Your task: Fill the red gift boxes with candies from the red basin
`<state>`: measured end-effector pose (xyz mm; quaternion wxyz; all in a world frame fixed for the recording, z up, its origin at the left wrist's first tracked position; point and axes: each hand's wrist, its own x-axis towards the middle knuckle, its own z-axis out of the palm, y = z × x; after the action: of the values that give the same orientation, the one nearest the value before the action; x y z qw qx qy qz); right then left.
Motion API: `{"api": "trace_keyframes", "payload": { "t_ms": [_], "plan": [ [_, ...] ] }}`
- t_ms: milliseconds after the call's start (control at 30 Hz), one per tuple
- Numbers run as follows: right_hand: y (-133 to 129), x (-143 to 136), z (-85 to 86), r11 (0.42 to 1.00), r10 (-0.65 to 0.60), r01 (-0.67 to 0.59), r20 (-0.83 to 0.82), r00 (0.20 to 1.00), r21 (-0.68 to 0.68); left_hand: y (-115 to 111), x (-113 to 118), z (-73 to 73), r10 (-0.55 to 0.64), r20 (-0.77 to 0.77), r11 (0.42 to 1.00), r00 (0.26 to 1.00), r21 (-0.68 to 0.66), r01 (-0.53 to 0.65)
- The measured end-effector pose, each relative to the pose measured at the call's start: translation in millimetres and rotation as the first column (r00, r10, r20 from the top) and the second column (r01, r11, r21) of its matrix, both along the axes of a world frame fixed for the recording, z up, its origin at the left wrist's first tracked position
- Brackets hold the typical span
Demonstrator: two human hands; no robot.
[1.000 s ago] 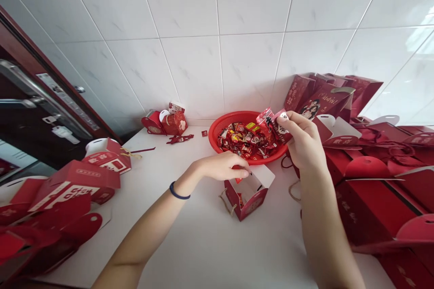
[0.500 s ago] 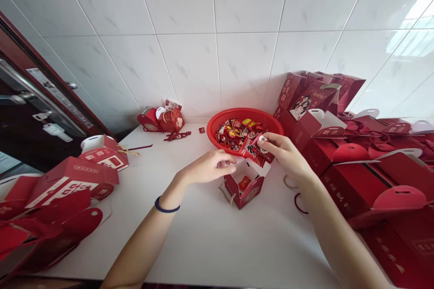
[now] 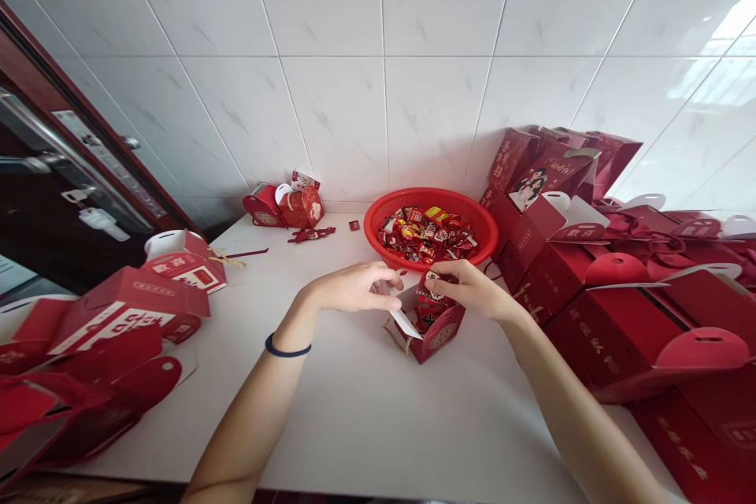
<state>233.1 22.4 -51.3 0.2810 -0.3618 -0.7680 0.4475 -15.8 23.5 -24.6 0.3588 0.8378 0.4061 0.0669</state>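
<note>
A small red gift box stands on the table with its top open and a twisted cord at its left side. Red packets with black and white print lie inside it. My right hand pinches a red snack packet at the box's mouth, partly within it. At the box's left side is my left hand, its fingers loosely curved and apart. Its thumb touches the upper end of a white inner flap that slants over the opening.
Behind the box sits a red plastic basket of wrapped sweets. Stacked red boxes and gift bags crowd the right. More red boxes stand left, and two small boxes rest by the tiled wall.
My right hand has lowered packets from above the box into its mouth; one stays in its fingers. The white flap now slants inward under my left thumb.
</note>
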Motion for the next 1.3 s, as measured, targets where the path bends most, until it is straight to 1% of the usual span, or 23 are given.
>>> {"api": "trace_keyframes", "payload": {
  "t_ms": [100, 167, 233, 333, 367, 400, 500, 567, 600, 667, 767, 833, 867, 900, 1000, 1067, 1167, 1233, 1300],
  "plan": [
    [0, 1, -4.1, 0.999, 0.035, -0.036, 0.047, 0.998, 0.014, 1, -1, 0.1, 0.006, -0.031, 1.0, 1.0, -0.005, -0.006],
    [0, 3, -4.7, 0.999, 0.036, -0.037, 0.031, 0.999, 0.029, 0, -1, -0.2, 0.014, -0.047, 1.0, 0.999, -0.009, -0.014],
    [-2, 6, -2.7, 0.999, -0.011, 0.012, -0.024, 1.0, 0.046, -1, -2, -1.0, 0.026, -0.044, 1.0, 0.999, -0.009, -0.027],
    [-6, 11, 1.4, 0.985, -0.158, 0.164, -0.111, 0.981, 0.052, -1, -3, -2.2, 0.037, -0.016, 0.999, 0.999, 0.005, -0.037],
    [-7, 12, 1.9, 0.979, -0.191, 0.198, -0.122, 0.974, 0.042, 0, -3, -2.4, 0.038, -0.011, 0.999, 0.999, 0.011, -0.038],
    [-8, 12, 1.6, 0.978, -0.202, 0.206, -0.125, 0.971, 0.022, 0, -3, -2.3, 0.04, -0.011, 0.999, 0.999, 0.017, -0.04],
    [-9, 10, -3.7, 0.985, -0.17, 0.167, -0.142, 0.975, -0.034, -1, -4, -1.4, 0.045, -0.015, 0.999, 0.999, 0.021, -0.044],
    [-8, 9, -9.0, 0.979, -0.203, 0.204, -0.172, 0.964, -0.013, -1, -5, -0.8, 0.046, -0.025, 0.999, 0.999, 0.004, -0.046],
    [-9, 10, -11.7, 0.967, -0.248, 0.255, -0.19, 0.95, 0.015, -1, -5, -0.7, 0.045, -0.032, 0.999, 0.998, -0.008, -0.045],
    [-10, 15, -17.0, 0.921, -0.359, 0.382, -0.223, 0.906, 0.069, 0, -6, -1.1, 0.044, -0.043, 0.998, 0.998, -0.031, -0.045],
    [-17, 27, -26.7, 0.823, -0.524, 0.56, -0.249, 0.814, 0.098, 2, -7, -2.6, 0.04, -0.039, 0.997, 0.998, -0.067, -0.042],
    [-25, 35, -34.6, 0.784, -0.585, 0.614, -0.223, 0.78, 0.092, 3, -7, -3.8, 0.026, -0.011, 0.996, 1.0, -0.089, -0.027],
    [-29, 37, -38.6, 0.783, -0.594, 0.617, -0.203, 0.778, 0.074, 4, -7, -4.4, 0.016, 0.007, 0.995, 1.0, -0.1, -0.015],
    [-34, 39, -42.5, 0.795, -0.588, 0.604, -0.185, 0.787, 0.044, 5, -6, -5.0, 0.006, 0.023, 0.994, 1.0, -0.108, -0.003],
    [-49, 39, -52.0, 0.856, -0.516, 0.51, -0.162, 0.841, -0.079, 5, -6, -6.2, -0.019, 0.038, 0.994, 0.999, -0.105, 0.023],
    [-60, 38, -56.6, 0.885, -0.464, 0.448, -0.174, 0.869, -0.123, 5, -7, -5.9, -0.032, 0.035, 0.995, 0.999, -0.089, 0.035],
    [-74, 36, -61.2, 0.909, -0.415, 0.399, -0.216, 0.884, -0.116, 4, -10, -5.0, -0.078, 0.069, 0.99, 0.995, -0.113, 0.085],
    [-81, 35, -62.9, 0.917, -0.397, 0.393, -0.24, 0.886, -0.068, 4, -10, -6.9, -0.11, 0.123, 0.979, 0.986, -0.157, 0.129],
    [-86, 33, -64.1, 0.924, -0.372, 0.382, -0.234, 0.898, 0.001, 4, -6, -13.0, -0.097, 0.191, 0.975, 0.977, -0.177, 0.131]
  ]
}}
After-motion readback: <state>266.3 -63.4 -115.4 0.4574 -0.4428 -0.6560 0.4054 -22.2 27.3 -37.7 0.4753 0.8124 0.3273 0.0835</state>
